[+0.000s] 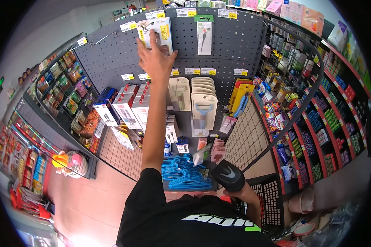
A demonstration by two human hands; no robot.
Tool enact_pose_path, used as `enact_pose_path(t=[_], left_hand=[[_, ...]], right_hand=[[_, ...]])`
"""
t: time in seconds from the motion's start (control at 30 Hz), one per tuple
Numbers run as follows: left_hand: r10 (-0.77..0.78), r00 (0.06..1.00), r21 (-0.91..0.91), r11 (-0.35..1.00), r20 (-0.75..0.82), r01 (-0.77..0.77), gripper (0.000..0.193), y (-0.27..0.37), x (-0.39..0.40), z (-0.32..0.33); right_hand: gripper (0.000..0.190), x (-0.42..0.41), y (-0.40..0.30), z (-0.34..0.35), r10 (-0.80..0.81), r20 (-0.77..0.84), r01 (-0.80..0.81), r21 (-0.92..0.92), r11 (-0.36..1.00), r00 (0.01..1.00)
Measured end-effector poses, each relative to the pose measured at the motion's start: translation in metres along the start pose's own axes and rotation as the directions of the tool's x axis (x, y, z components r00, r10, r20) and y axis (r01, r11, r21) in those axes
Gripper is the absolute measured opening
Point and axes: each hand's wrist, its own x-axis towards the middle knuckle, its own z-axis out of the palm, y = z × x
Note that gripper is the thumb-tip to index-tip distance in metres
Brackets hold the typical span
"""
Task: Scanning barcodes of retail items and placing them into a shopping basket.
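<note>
High on the grey pegboard (pixel 185 43), my left hand (pixel 156 58) reaches up with spread fingers over a white blister pack (pixel 167 26) hanging below a price tag; whether the fingers grip it is unclear. Down at the right, my right hand (pixel 242 194) is closed around a black handheld barcode scanner (pixel 229 175), its head tilted up. A packaged ear pick (pixel 204 35) hangs right of my left hand. Carded peelers (pixel 203 114) and boxed cables (pixel 126 108) hang on the lower rows.
Blue hangers (pixel 187 173) lie on the bottom shelf. Wire mesh panels (pixel 247 132) flank the pegboard. A black plastic basket (pixel 270 200) and a pinkish bucket (pixel 302 201) stand at the lower right. Stocked shelves (pixel 324 117) curve along the right; another rack (pixel 68 89) is at the left.
</note>
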Motion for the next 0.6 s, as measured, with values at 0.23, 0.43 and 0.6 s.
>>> enact_pose_path(t=[0.23,0.43,0.6], left_hand=[[-0.037,0.999,-0.094,0.995,-0.037,0.033,0.106,-0.006,0.003,0.011],[0.057,0.954,-0.332,0.930,-0.293,-0.157,0.080,-0.002,-0.027,-0.034],[-0.070,0.959,-0.871,0.440,-0.276,-0.218,0.025,0.044,-0.136,-0.078]], right_hand=[[0.072,0.006,0.005,0.000,-0.039,-0.028,0.039,-0.020,0.999,0.999],[0.073,-0.011,0.001,-0.003,0.011,-0.081,-0.003,0.101,0.995,0.997],[0.058,-0.063,0.051,-0.029,-0.107,-0.414,0.168,0.114,0.979,0.904]])
